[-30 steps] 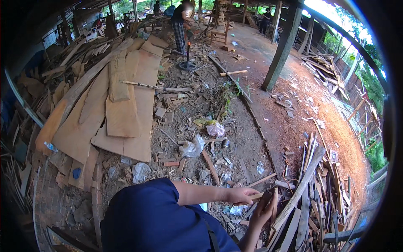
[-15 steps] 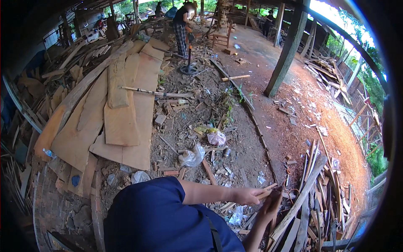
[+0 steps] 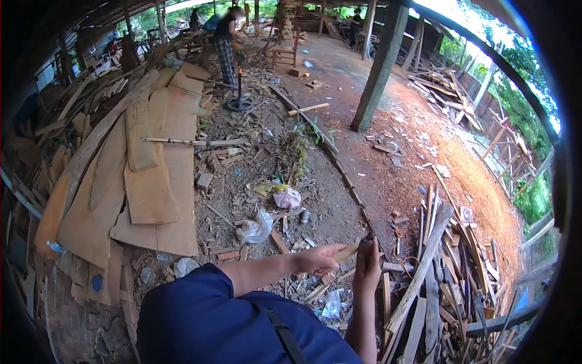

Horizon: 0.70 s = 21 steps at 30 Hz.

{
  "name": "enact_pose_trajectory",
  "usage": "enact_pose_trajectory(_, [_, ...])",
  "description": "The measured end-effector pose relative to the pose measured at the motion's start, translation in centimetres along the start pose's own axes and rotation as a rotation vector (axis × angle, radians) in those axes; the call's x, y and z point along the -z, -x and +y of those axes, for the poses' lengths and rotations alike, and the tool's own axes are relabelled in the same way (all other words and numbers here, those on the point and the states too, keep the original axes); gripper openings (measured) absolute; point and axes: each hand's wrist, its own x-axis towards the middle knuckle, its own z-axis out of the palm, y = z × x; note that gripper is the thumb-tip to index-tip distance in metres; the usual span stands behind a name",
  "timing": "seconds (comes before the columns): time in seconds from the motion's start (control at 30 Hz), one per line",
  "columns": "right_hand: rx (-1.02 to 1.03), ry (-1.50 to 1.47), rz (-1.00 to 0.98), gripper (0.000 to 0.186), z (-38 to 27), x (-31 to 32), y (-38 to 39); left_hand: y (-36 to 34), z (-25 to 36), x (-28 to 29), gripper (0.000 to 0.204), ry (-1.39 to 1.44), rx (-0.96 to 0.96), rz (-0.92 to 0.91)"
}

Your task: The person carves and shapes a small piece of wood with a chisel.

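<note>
My left hand (image 3: 321, 259) grips a short pale wooden piece (image 3: 345, 251) that slants up toward my right hand (image 3: 367, 267). My right hand is closed around a small dark object (image 3: 366, 244) at the far end of that piece; I cannot make out what it is. Both hands are close together above the littered ground (image 3: 303, 218), beside a pile of wooden offcuts (image 3: 439, 273) on the right.
Large boards (image 3: 151, 182) lie stacked at left. Crumpled plastic bags (image 3: 254, 227) and scraps litter the middle. A wooden post (image 3: 379, 73) stands beyond, near sawdust (image 3: 473, 182). A person in checked trousers (image 3: 225, 54) works by a metal stand (image 3: 239, 100); others are farther back.
My hands have risen in the picture, the right one now more upright, still together on the wooden piece. The surroundings have shifted leftward in the view as the camera moved.
</note>
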Motion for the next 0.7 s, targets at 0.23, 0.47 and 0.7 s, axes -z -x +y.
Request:
enact_pose_trajectory(0.23, [0.022, 0.000, -0.146, 0.043, -2.5, 0.6, 1.3, -0.9, 0.4, -0.4, 0.060, 0.015, -0.038, 0.051])
enact_pose_trajectory(0.47, [-0.044, 0.046, -0.157, 0.047, -3.2, 0.8, 1.0, -1.0, -1.1, -0.9, 0.042, 0.421, -0.061, 0.035])
enact_pose_trajectory(0.7, [0.084, 0.157, -0.199, 0.049, -3.8, -0.5, 1.4, -1.1, -1.9, -0.3, 0.032, 0.366, -0.113, 0.182])
